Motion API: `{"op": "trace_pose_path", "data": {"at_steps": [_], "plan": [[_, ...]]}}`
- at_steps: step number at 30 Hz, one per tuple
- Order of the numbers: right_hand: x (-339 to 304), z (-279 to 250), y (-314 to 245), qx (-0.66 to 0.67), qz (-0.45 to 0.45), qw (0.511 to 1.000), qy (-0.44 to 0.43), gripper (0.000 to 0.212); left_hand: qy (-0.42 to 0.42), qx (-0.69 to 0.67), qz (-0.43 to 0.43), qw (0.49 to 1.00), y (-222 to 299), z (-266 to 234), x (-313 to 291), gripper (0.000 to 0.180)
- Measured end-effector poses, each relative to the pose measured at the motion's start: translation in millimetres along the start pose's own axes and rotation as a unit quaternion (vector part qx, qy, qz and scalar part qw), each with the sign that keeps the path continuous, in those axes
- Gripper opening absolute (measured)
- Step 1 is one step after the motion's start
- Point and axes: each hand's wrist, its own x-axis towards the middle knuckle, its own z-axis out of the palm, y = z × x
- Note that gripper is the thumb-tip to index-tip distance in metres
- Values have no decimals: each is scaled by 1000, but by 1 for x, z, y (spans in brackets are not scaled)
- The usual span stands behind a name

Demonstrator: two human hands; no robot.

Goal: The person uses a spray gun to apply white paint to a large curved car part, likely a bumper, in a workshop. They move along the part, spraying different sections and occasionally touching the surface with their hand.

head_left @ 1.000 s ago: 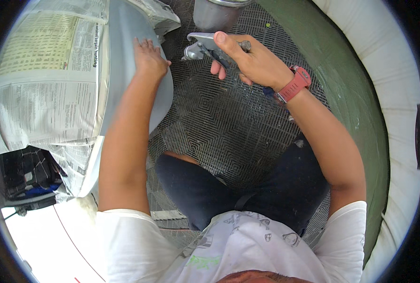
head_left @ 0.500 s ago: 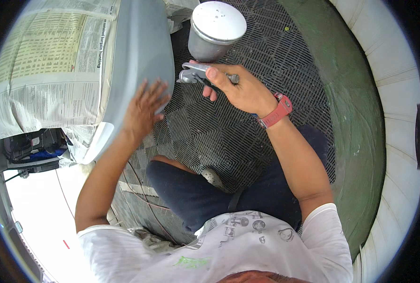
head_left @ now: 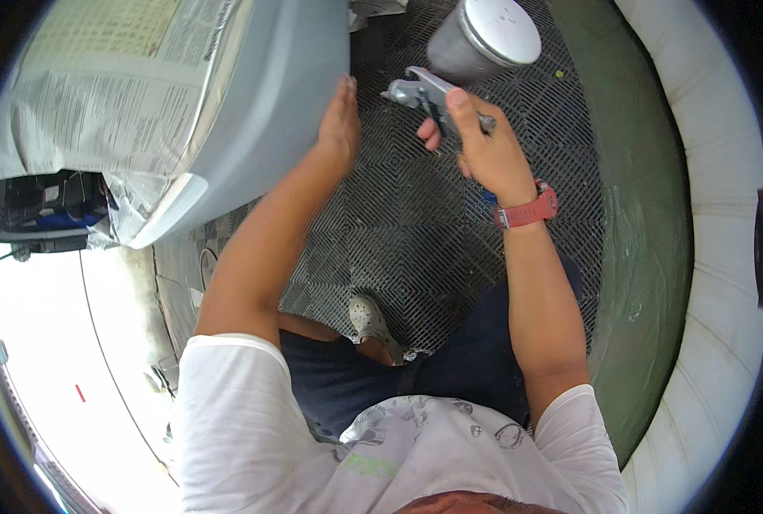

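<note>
My right hand (head_left: 494, 146) is wrapped round the handle of a metal paint spray gun (head_left: 410, 92), its nozzle end facing the grey panel. A silver cup with a pale round lid (head_left: 503, 31) appears just beyond the gun; their joint is hard to see. On the left, my left hand (head_left: 340, 128) lies with fingers stretched out along the right-hand edge of the smooth grey vehicle panel (head_left: 283, 120). It holds nothing. The palm side is turned toward the panel and hidden. A gap separates the gun from the panel.
Newspaper masking (head_left: 116, 103) covers the vehicle beside the panel. Dark ribbed matting (head_left: 399, 223) lies underneath, with my clog-shod foot (head_left: 371, 321) on it. Along the right runs a green covered strip (head_left: 647, 248) below a white wall (head_left: 720, 214). A thin dark line crosses the bright floor at lower left.
My left hand has moved up and right along the panel's edge. The spray gun and cup have shifted right with my right hand, and the whole view has shifted a little.
</note>
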Motion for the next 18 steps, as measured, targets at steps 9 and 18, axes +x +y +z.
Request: {"op": "trace_pose_path", "data": {"at_steps": [9, 18], "plan": [[19, 25, 33, -26, 103, 994, -2, 68, 13, -194, 112, 975, 59, 119, -179, 65], [20, 41, 43, -142, 62, 987, 48, 76, 394, -466, -115, 783, -41, 92, -169, 83]]}}
